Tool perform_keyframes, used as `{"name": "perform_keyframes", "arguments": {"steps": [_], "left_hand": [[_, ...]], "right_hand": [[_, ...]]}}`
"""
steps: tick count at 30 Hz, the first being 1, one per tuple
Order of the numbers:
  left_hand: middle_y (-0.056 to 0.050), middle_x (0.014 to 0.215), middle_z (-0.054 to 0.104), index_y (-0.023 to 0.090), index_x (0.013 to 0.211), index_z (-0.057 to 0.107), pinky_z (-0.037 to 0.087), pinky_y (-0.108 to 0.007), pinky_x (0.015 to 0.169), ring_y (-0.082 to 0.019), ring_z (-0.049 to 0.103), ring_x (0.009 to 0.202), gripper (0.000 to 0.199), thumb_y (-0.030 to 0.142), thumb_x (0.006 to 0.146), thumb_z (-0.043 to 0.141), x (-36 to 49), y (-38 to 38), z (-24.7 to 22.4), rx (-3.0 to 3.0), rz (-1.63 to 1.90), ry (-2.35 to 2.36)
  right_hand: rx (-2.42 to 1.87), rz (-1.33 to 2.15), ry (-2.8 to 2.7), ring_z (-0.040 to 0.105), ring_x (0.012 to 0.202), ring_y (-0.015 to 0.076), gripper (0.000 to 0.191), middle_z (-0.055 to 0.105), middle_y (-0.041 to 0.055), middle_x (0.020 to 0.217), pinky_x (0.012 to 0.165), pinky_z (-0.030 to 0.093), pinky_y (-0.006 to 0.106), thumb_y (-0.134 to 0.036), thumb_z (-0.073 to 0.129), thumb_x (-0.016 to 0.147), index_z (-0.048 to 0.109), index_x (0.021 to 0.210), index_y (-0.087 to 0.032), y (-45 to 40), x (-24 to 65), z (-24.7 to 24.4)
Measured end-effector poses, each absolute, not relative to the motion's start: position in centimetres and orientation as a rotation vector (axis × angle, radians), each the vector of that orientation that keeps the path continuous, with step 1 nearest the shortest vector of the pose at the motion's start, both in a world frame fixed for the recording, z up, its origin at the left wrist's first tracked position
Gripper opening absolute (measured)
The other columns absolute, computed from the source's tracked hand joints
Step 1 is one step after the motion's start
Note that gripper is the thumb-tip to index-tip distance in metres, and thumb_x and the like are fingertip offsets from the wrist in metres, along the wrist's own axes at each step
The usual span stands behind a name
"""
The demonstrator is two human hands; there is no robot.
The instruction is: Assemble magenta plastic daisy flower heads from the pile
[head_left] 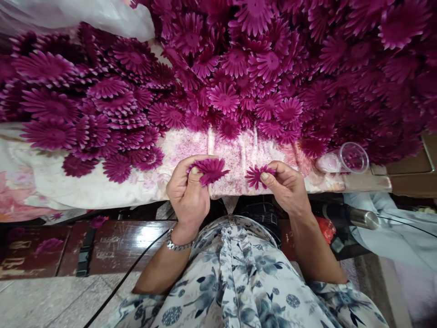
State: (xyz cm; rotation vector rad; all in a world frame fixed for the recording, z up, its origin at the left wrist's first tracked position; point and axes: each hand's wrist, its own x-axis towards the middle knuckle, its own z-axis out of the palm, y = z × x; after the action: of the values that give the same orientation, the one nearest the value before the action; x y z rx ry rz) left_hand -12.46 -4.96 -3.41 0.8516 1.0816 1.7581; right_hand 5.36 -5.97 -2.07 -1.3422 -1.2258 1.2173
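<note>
Above the near edge of a patterned cloth, the left hand is gripping a larger magenta flower between thumb and fingers. The right hand is pinching a smaller magenta flower, apart from the first. Beyond both hands, heaped flowers are covering the cloth.

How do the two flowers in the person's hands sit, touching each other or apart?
Apart: the head view shows a gap, with cloth visible between the left-hand flower and right-hand flower.
</note>
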Motion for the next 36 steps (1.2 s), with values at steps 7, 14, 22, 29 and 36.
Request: {"name": "perform_keyframes", "arguments": {"steps": [7, 14, 22, 29, 36], "left_hand": [[-0.008, 0.090, 0.070, 0.017, 0.084, 0.070, 0.055, -0.032, 0.072, -0.018, 0.066, 0.076, 0.017, 0.032, 0.082, 0.062, -13.7, -5.6, -2.7, 0.743, 1.375, 0.924], [-0.011, 0.134, 0.054, 0.020, 0.090, 0.073, 0.044, -0.036, 0.095, -0.027, 0.051, 0.121, 0.024, 0.033, 0.087, 0.053, -13.6, -5.2, -1.7, 1.255, 0.991, 0.717], [-0.007, 0.086, 0.065, 0.021, 0.089, 0.072, 0.047, -0.030, 0.077, -0.018, 0.059, 0.083, 0.022, 0.028, 0.088, 0.051, -12.8, -5.7, -2.8, 1.383, 1.225, 0.797], [-0.008, 0.077, 0.064, 0.020, 0.078, 0.074, 0.047, -0.032, 0.067, -0.020, 0.059, 0.074, 0.023, 0.038, 0.082, 0.060, -13.9, -5.5, -3.5, 1.196, 1.466, 0.851], [-0.008, 0.078, 0.063, 0.018, 0.082, 0.074, 0.045, -0.029, 0.065, -0.018, 0.058, 0.074, 0.021, 0.034, 0.082, 0.061, -14.2, -5.3, -4.1, 1.146, 1.443, 0.739]], "right_hand": [[-1.336, 1.144, -1.276, 0.038, 0.052, 0.0062, 0.030, 0.043, -0.0056, 0.059, 0.049, 0.033, 0.021, -0.042, 0.064, 0.080, 0.049, 0.067, -0.019, -6.2, 5.1, -2.2], [-1.273, 1.181, -1.394, 0.037, 0.048, 0.0060, 0.036, 0.044, -0.0063, 0.054, 0.046, 0.031, 0.021, -0.045, 0.071, 0.071, 0.049, 0.060, -0.019, -5.7, 4.8, -1.5], [-1.133, 1.239, -1.394, 0.048, 0.059, 0.0084, 0.020, 0.052, -0.0033, 0.067, 0.054, 0.039, 0.022, -0.036, 0.068, 0.076, 0.057, 0.073, -0.019, -5.8, 5.1, -1.8], [-1.177, 1.175, -1.127, 0.046, 0.058, 0.0091, 0.027, 0.051, -0.0038, 0.069, 0.053, 0.041, 0.023, -0.046, 0.068, 0.074, 0.054, 0.076, -0.023, -5.7, 5.5, -2.8], [-1.241, 1.094, -1.124, 0.036, 0.052, 0.0069, 0.031, 0.044, -0.0052, 0.059, 0.051, 0.033, 0.021, -0.048, 0.063, 0.079, 0.052, 0.070, -0.020, -5.9, 5.6, -3.0]]}}
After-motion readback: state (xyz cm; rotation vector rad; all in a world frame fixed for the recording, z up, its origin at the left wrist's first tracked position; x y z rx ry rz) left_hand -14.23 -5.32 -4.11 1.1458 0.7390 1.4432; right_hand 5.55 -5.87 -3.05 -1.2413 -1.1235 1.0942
